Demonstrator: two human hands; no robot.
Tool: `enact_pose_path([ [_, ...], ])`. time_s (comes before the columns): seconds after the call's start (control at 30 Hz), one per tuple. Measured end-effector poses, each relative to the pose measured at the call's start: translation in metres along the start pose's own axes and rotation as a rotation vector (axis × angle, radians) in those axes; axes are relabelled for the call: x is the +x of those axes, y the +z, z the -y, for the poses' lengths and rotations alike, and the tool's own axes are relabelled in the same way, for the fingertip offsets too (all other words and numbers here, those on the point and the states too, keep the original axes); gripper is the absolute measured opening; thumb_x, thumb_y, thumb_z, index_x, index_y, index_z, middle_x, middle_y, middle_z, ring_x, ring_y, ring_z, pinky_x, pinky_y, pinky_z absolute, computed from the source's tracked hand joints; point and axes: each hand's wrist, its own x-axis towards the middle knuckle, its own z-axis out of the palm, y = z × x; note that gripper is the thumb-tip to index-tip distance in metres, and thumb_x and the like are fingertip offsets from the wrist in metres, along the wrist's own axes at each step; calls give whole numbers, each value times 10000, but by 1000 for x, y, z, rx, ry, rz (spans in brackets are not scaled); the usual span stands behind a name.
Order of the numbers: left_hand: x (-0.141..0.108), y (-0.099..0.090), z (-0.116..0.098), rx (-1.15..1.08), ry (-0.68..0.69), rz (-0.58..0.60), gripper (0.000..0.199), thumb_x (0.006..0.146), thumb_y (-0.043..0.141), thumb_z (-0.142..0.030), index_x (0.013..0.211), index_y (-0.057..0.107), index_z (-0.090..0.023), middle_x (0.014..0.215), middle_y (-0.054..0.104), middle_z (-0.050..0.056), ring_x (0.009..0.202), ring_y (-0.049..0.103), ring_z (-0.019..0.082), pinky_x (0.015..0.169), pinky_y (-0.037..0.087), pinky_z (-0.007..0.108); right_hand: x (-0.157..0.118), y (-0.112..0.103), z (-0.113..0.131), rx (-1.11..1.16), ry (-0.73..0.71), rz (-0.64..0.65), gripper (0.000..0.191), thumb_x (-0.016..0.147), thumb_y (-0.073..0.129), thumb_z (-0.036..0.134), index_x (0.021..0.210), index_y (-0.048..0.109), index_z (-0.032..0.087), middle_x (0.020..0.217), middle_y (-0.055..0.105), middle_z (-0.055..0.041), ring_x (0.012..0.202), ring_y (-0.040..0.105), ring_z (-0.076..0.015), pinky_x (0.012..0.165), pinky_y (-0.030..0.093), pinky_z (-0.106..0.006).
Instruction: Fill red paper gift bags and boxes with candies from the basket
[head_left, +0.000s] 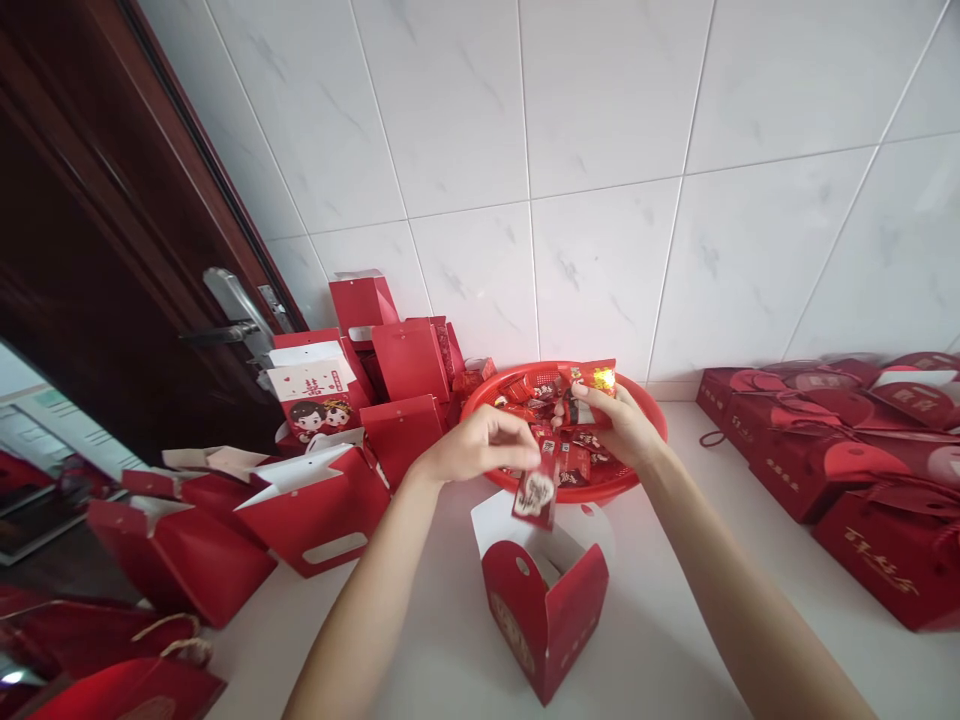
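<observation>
Pinched in my left hand [484, 443] is a small dark red candy packet [535, 494] with a pale print, hanging above the far side of an open red gift box [544, 610]. The box stands on the white surface with its flaps up, and its inside is mostly hidden. My right hand [616, 425] is closed on a red snack packet [596, 378] with a shiny yellowish corner, over the red plastic basket [651, 475]. Red-wrapped candies [574, 462] fill the basket under both hands.
Open red boxes [315, 510] stand at the left, one with a cartoon couple [322, 418]. Closed dark red boxes [885, 560] with gold lettering are grouped at the right. A tiled wall [600, 260] rises behind; a brown door [112, 200] with a metal handle [232, 310] is at the left.
</observation>
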Motion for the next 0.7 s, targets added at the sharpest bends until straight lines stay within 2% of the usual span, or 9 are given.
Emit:
enact_pose_path([
  [0.07,-7,-2,-7,120,-26,221,165,804,757,-364,846,817,-216,814,762,52,734,680,191,699,524,284,0,1,0,8,1,-8,337,671,851,494,821,736,215,812,764,-62,834,733,-291,767,591,-396],
  [0.1,-9,-2,-9,176,-24,251,177,809,757,-364,900,822,-226,874,776,59,784,698,205,726,534,289,0,2,0,7,4,-14,336,681,838,505,818,731,217,817,764,-63,832,732,-293,766,590,-398],
  [0.13,-10,0,-10,223,-18,225,191,819,751,-369,934,822,-233,918,781,62,824,707,215,748,539,294,1,2,0,9,11,-21,328,688,826,507,810,725,220,821,765,-62,832,732,-294,767,587,-399],
  [0.17,-9,2,-10,256,-8,148,197,830,742,-375,946,819,-237,945,781,61,847,708,220,762,540,300,2,1,-1,17,21,-30,311,692,814,498,799,718,223,821,766,-60,834,731,-297,767,585,-401],
  [0.27,-2,11,-4,246,21,-177,202,865,701,-395,911,804,-227,930,773,54,845,695,224,772,535,325,6,-1,-5,76,69,-60,239,693,752,449,765,701,227,803,766,-62,843,728,-321,725,582,-410],
  [0.33,5,17,2,185,26,-301,225,868,692,-416,850,785,-211,856,758,50,800,683,219,762,532,337,9,-3,-8,108,90,-81,206,687,706,424,739,692,226,781,760,-65,825,722,-321,688,578,-404],
  [0.47,13,24,12,148,3,-392,271,843,716,-464,831,749,-195,822,736,46,764,672,208,749,534,335,8,0,-6,82,10,-109,150,695,718,358,724,655,225,769,739,-20,751,688,-235,687,556,-328],
  [0.6,16,27,14,70,87,-487,325,853,709,-484,1005,730,-197,962,748,55,881,688,215,811,540,324,0,5,1,-46,-94,34,194,777,752,350,917,703,225,904,749,-16,829,686,-212,744,543,-312],
  [0.7,17,28,12,4,157,-575,329,874,681,-496,905,731,-172,890,736,48,850,675,206,768,528,295,-4,6,4,-138,-112,89,241,812,767,388,981,710,226,1027,750,-36,929,693,-217,800,543,-321],
])
